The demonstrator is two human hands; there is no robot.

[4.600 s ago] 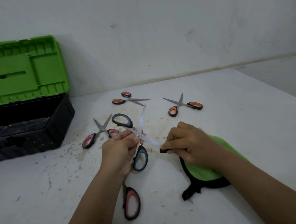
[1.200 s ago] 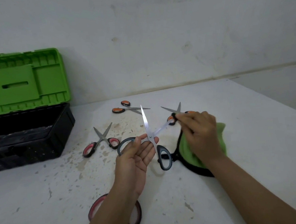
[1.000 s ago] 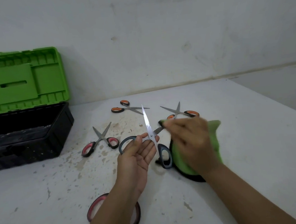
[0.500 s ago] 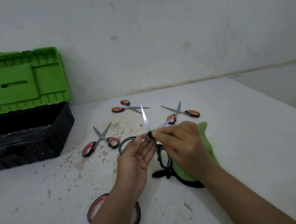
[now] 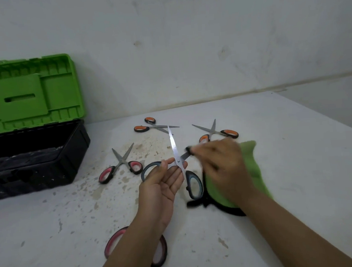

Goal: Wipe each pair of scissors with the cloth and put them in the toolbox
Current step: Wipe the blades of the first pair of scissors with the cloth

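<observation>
No text, label, brand, number or sign can be read anywhere: not on the green-lidded black plastic toolbox (image 5: 33,130), the scissors or the wall.

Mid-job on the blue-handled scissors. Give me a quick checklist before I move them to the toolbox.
1. Toolbox lid open: ok.
2. Left hand holds the blue-handled scissors at the pivot: ok.
3. Right hand has the green cloth on one blade: ok, though blurred.
4. Both blades wiped: cannot tell.
5. Blades closed for carrying: not ok, they are spread open.
6. Space inside the toolbox: cannot tell, interior is dark.
</observation>
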